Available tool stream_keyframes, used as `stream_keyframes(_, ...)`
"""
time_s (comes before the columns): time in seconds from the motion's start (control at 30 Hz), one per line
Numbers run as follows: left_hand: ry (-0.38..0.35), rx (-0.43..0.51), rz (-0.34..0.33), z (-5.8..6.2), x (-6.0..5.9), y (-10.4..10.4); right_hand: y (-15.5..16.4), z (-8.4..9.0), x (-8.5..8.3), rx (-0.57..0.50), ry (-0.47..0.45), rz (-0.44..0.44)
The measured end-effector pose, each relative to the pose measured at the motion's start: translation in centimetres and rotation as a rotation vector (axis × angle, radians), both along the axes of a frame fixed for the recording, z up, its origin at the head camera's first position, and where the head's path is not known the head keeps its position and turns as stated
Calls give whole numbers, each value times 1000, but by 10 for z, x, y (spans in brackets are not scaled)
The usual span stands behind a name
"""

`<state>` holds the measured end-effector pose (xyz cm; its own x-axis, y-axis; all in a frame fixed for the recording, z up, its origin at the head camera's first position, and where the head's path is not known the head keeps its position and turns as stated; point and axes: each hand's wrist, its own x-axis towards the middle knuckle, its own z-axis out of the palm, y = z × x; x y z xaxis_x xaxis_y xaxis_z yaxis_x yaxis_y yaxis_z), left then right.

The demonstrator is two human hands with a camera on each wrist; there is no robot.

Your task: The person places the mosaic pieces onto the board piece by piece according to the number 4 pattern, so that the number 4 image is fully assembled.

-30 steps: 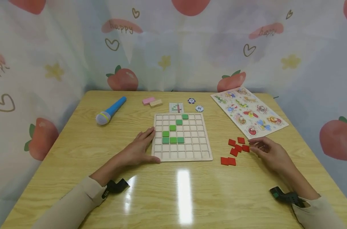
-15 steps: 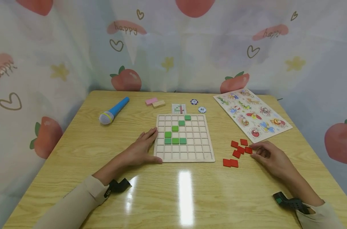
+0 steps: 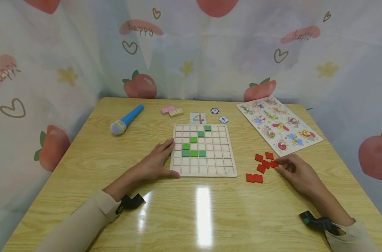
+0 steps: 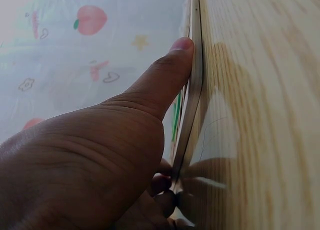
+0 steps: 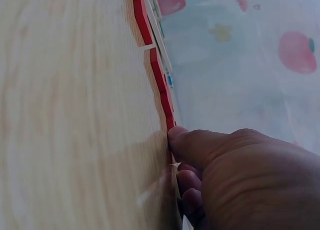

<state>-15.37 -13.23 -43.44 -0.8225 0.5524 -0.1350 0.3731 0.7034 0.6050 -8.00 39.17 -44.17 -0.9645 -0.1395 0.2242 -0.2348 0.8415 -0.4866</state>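
A wooden grid board (image 3: pixel 215 162) lies at mid-table, with several green tiles (image 3: pixel 194 139) in its cells, a slanting line over a short row. My left hand (image 3: pixel 155 163) rests at its left side, fingers along the edge and thumb on the front corner; the left wrist view has the thumb lying straight on the rim. To the right of the board several red tiles (image 3: pixel 261 168) are scattered flat. Thumb and index finger of my right hand (image 3: pixel 299 175) pinch the right end of the rightmost red tile (image 3: pixel 273 164); the other fingers curl under the palm.
Behind the board lie a small pattern card (image 3: pixel 198 118), two poker chips (image 3: pixel 223 119) and two small blocks, one pink (image 3: pixel 168 110), one wooden (image 3: pixel 176 112). A toy microphone (image 3: pixel 126 120) is at back left. An animal puzzle board (image 3: pixel 272 120) sits at back right, close to the red tiles.
The head view has shifted slightly. My right fingertips have closed in a little on the rightmost red tile. The left hand and the board keep their places.
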Motion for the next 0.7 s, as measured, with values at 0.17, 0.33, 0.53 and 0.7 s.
stream_keyframes(0.17, 0, -2, 3, -2, -1, -1, -1, 0, 0, 3, 1, -9)
stream_keyframes(0.33, -13, 0, 10, -2, 0, -1, -4, 3, 2, -27, -35, -39)
stream_keyframes(0.53, -19, -2, 5, -2, 0, -1, -18, 17, 1, -46, 14, 29)
stream_keyframes(0.7, -8, 4, -4, -2, -1, -1, -44, 37, -12, -11, 120, 177)
